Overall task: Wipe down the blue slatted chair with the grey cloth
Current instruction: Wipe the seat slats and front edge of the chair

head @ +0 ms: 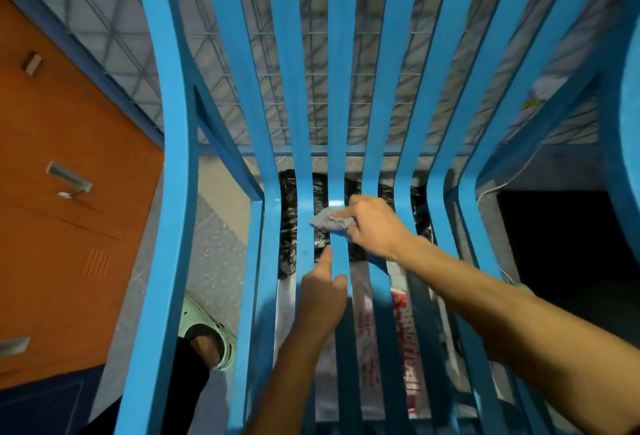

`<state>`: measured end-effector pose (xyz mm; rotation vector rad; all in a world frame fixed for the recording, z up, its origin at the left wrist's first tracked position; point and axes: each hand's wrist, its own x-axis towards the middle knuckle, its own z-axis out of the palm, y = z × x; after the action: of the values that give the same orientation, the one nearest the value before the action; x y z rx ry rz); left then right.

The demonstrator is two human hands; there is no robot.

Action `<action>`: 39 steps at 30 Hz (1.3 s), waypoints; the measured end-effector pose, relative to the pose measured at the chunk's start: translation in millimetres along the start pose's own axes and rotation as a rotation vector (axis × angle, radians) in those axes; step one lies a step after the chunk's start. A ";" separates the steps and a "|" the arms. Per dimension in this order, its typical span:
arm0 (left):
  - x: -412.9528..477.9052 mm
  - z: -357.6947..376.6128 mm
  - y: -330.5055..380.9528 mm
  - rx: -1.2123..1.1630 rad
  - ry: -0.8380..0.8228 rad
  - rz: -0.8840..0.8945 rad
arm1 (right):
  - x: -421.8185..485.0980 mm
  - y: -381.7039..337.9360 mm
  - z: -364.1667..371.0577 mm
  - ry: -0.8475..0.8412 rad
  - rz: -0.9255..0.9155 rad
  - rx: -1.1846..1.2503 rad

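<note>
1. The right hand [375, 223] has its fingers curled down onto a crumpled grey cloth [329, 220], pinching it and pressing it against the chair.
2. The cloth sits on a middle slat, right at the bend where the seat turns up into the back, and spreads a little over the gap to its left.
3. The left hand [322, 299] lies nearer the person on the seat of the blue chair [175, 164]. Its index finger is stretched out along the left edge of that same slat and its thumb is bent across the slat's top. The other fingers are hidden, so I cannot tell whether this hand grips the slat or only rests there.
4. The two hands are close but not touching, with the cloth just beyond the left fingertip.
5. Under the seat, seen through the gaps, lie a black plastic bag [287, 226] and a white sheet with red print [407, 337].
6. Behind the chair back is a wire mesh panel [311, 53].
7. To the left stand orange locker doors [69, 116] with metal handles. A foot in a pale green sandal [207, 339] is planted on the speckled floor [214, 247] beside the chair.
</note>
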<state>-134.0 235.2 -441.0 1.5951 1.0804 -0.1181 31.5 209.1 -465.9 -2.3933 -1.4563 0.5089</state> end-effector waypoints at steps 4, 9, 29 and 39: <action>2.8 -1.2 -6.6 -0.052 -0.028 0.001 | 14.1 5.5 -4.5 0.064 0.054 -0.051; -5.7 0.2 -6.1 0.007 -0.004 0.008 | -27.8 -9.0 18.4 0.013 0.097 0.056; -25.2 -5.3 -9.6 0.333 -0.132 0.059 | -36.3 -8.1 21.9 0.013 0.056 -0.091; -102.0 3.6 -36.0 0.108 -0.047 0.034 | -151.5 -55.8 33.8 -0.063 -0.054 -0.038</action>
<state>-215.2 171.8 -408.0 1.6984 1.0251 -0.1931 -92.0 100.8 -450.5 -2.3794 -1.5659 0.5529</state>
